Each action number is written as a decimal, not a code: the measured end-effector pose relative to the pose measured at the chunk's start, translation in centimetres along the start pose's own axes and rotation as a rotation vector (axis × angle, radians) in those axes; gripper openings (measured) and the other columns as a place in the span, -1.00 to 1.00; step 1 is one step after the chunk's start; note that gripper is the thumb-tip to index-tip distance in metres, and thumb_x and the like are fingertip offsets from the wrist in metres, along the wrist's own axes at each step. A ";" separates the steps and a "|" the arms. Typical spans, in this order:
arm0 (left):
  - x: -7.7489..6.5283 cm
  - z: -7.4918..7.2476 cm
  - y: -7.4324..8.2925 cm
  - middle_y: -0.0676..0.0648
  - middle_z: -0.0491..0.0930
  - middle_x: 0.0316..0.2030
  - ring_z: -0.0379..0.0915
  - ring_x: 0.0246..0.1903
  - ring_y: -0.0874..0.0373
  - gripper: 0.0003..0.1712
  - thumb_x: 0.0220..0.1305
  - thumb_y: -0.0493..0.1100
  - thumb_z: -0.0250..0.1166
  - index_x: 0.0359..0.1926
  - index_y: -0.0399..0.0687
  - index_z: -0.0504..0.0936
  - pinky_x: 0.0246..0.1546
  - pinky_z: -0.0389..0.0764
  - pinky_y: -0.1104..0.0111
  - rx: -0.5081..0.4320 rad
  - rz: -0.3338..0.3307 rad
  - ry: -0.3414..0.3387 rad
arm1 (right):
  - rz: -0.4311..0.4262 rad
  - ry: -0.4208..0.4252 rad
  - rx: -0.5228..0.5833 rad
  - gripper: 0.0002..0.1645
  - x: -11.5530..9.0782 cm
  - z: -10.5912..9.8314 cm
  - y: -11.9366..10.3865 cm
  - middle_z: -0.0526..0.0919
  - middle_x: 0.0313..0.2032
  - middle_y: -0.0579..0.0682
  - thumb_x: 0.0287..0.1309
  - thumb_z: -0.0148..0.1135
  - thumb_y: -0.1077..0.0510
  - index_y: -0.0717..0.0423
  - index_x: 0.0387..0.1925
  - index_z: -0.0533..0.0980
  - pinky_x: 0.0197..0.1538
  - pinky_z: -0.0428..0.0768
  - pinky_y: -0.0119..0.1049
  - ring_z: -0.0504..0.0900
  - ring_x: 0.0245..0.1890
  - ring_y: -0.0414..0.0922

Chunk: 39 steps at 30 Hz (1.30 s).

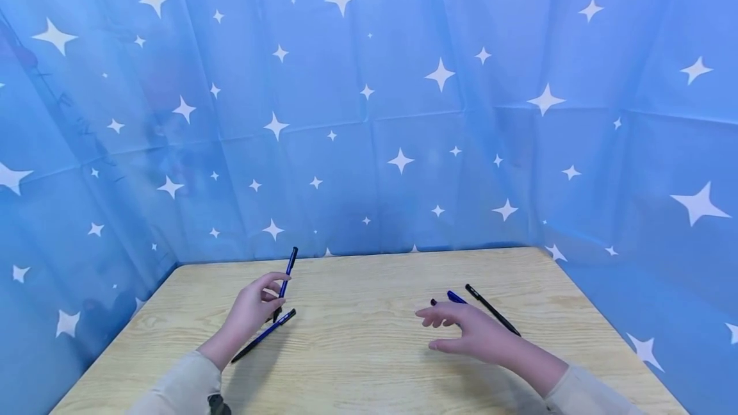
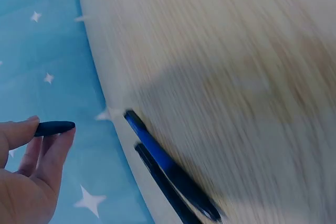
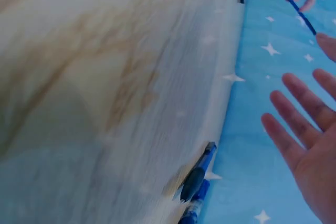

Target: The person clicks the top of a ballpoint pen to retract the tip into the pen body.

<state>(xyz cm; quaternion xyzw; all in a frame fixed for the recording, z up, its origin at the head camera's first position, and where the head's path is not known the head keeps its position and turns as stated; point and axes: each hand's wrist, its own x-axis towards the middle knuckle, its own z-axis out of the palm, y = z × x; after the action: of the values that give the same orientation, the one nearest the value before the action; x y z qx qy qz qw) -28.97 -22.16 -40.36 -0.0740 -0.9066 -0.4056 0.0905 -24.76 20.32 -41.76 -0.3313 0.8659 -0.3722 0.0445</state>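
Observation:
My left hand pinches a blue pen with black ends between thumb and fingers, the pen tilted up above the table. Just below it, another blue-and-black pen lies on the table. In the left wrist view only the dark end of the held pen shows past the fingertips. My right hand hovers over the table at the right, fingers spread and holding nothing. Behind it lie a black pen and a blue pen, the latter partly hidden by the hand.
The light wood table reaches back to a blue curtain with white stars, which also closes in both sides. A small black tip peeks out over the right fingers.

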 end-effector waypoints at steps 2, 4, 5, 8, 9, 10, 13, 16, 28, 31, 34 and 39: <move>0.2 -0.5 -0.7 -0.08 0.55 -0.22 0.58 -0.29 0.06 -0.48 0.17 -0.47 0.33 0.14 -0.03 0.58 -0.40 0.61 0.26 0.037 -0.005 -0.005 | 0.002 -0.009 -0.025 -0.40 -0.2 -0.1 0.1 0.62 -0.01 -0.11 0.21 0.31 -0.12 -0.17 0.27 0.44 0.03 0.54 0.01 0.56 0.00 -0.07; 0.3 -1.0 -1.4 -0.07 0.56 -0.23 0.58 -0.29 0.07 -0.48 0.16 -0.47 0.34 0.13 -0.01 0.58 -0.39 0.61 0.26 0.081 0.000 -0.012 | 0.002 -0.015 -0.049 -0.39 -0.4 -0.1 0.2 0.62 -0.01 -0.11 0.21 0.31 -0.13 -0.13 0.27 0.45 0.01 0.55 0.00 0.56 0.00 -0.10; 0.4 -1.3 -1.8 -0.06 0.56 -0.24 0.58 -0.28 0.07 -0.48 0.16 -0.46 0.34 0.13 -0.01 0.58 -0.38 0.61 0.26 0.104 0.004 -0.016 | -0.001 -0.014 -0.061 -0.38 -0.6 -0.1 0.3 0.62 -0.01 -0.11 0.21 0.32 -0.12 -0.10 0.27 0.45 0.00 0.55 0.00 0.56 0.00 -0.11; 0.5 -2.3 -2.8 -0.05 0.56 -0.26 0.56 -0.29 0.08 -0.48 0.16 -0.46 0.34 0.13 -0.03 0.58 -0.40 0.59 0.26 0.172 0.008 -0.037 | 0.007 -0.019 -0.082 -0.38 -0.9 -0.2 0.7 0.62 -0.01 -0.13 0.21 0.31 -0.11 -0.04 0.26 0.45 0.00 0.55 0.00 0.55 0.00 -0.15; 0.6 -2.6 -3.2 -0.05 0.55 -0.26 0.55 -0.30 0.09 -0.48 0.16 -0.46 0.34 0.13 -0.03 0.58 -0.41 0.58 0.27 0.196 0.009 -0.048 | 0.008 -0.023 -0.079 -0.38 -1.0 -0.2 0.8 0.62 0.00 -0.12 0.22 0.31 -0.11 -0.02 0.27 0.45 0.00 0.55 0.01 0.55 0.00 -0.15; 0.6 -3.0 -3.6 -0.05 0.55 -0.26 0.54 -0.32 0.10 -0.48 0.16 -0.47 0.34 0.13 -0.05 0.59 -0.42 0.57 0.28 0.217 0.012 -0.060 | 0.009 -0.024 -0.079 -0.38 -1.1 -0.2 0.9 0.62 0.00 -0.12 0.22 0.31 -0.11 -0.01 0.26 0.45 0.00 0.54 0.01 0.55 0.01 -0.14; 0.8 -3.9 -4.9 -0.07 0.55 -0.26 0.51 -0.36 0.13 -0.49 0.15 -0.49 0.33 0.13 -0.09 0.59 -0.43 0.56 0.28 0.269 0.011 -0.103 | 0.007 -0.029 -0.068 -0.38 -1.5 -0.4 1.2 0.62 0.00 -0.11 0.23 0.30 -0.12 0.01 0.26 0.45 0.00 0.54 0.01 0.55 0.01 -0.12; 0.8 -4.7 -6.2 -0.09 0.56 -0.26 0.50 -0.38 0.14 -0.50 0.14 -0.49 0.32 0.12 -0.12 0.60 -0.42 0.55 0.27 0.303 0.008 -0.145 | 0.004 -0.034 -0.047 -0.37 -1.9 -0.4 1.4 0.61 0.00 -0.10 0.24 0.29 -0.12 0.03 0.27 0.45 0.00 0.54 -0.01 0.55 0.01 -0.11; 1.3 -7.0 -10.1 0.00 0.54 -0.35 0.48 -0.33 0.09 -0.53 0.07 -0.57 0.32 -0.03 -0.09 0.67 -0.39 0.56 0.25 0.365 0.050 -0.356 | 0.029 -0.069 0.027 -0.36 -2.4 -0.3 1.5 0.61 0.02 -0.09 0.25 0.28 -0.10 0.05 0.29 0.42 0.04 0.54 -0.08 0.55 0.01 -0.08; 1.4 -7.4 -10.5 0.03 0.54 -0.35 0.47 -0.32 0.11 -0.53 0.03 -0.58 0.32 -0.09 -0.05 0.70 -0.36 0.55 0.24 0.377 0.082 -0.386 | 0.020 -0.073 0.021 -0.36 -2.4 -0.1 1.5 0.62 0.00 -0.12 0.25 0.28 -0.10 0.04 0.29 0.43 0.03 0.54 -0.10 0.55 0.00 -0.11; 1.6 -7.5 -10.8 0.06 0.55 -0.34 0.48 -0.31 0.12 -0.53 0.01 -0.58 0.36 -0.15 0.01 0.73 -0.32 0.56 0.22 0.383 0.094 -0.398 | 0.023 -0.084 0.038 -0.38 -2.4 0.0 1.4 0.62 -0.01 -0.12 0.25 0.28 -0.09 0.06 0.27 0.43 0.02 0.54 -0.10 0.55 -0.01 -0.11; 2.0 -7.5 -11.4 0.02 0.62 -0.27 0.51 -0.29 0.10 -0.53 -0.04 -0.60 0.36 -0.20 0.00 0.76 -0.27 0.60 0.20 0.381 0.120 -0.427 | 0.031 -0.106 0.100 -0.39 -2.4 0.1 1.3 0.62 -0.01 -0.07 0.27 0.28 -0.02 0.10 0.28 0.42 0.02 0.55 -0.12 0.56 -0.01 -0.07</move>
<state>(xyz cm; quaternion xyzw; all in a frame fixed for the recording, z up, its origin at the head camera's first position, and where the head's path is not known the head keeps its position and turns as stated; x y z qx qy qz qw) -32.48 -35.17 -43.29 -0.1931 -0.9588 -0.1974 -0.0664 -23.57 22.38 -43.09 -0.3345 0.8476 -0.3963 0.1124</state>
